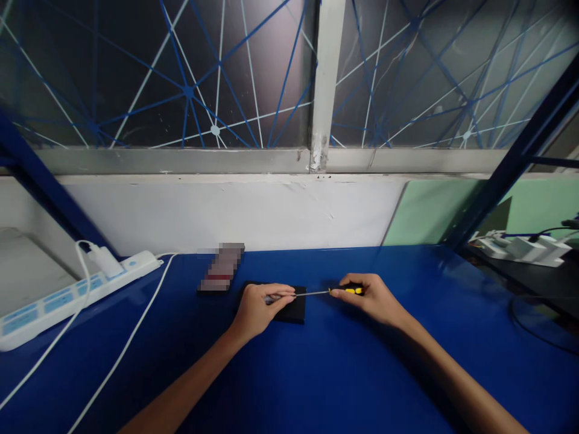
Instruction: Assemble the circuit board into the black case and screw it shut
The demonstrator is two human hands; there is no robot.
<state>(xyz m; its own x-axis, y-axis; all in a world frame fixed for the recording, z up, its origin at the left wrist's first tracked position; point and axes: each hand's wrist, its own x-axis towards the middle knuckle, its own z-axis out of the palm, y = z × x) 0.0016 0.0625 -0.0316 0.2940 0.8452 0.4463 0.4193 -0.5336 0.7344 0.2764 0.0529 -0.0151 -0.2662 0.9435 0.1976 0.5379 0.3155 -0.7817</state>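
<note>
My right hand (368,295) is closed around the black and yellow handle of a screwdriver (350,290). Its thin metal shaft points left, lying nearly level, and its tip meets the fingers of my left hand (257,307). Those fingers are pinched together around a small greyish piece (271,298), mostly hidden, whose kind I cannot make out. Beneath my left hand is a flat black rectangular object (294,312) on the blue table (298,380); the hand covers its left part.
A blurred-out dark rectangular item (221,268) lies behind and left of my hands. Farther left, a white power strip (76,292) holds a plug, with white cables (131,337) running forward. White adapters (529,248) sit at the far right. A wall (253,211) bounds the table's back.
</note>
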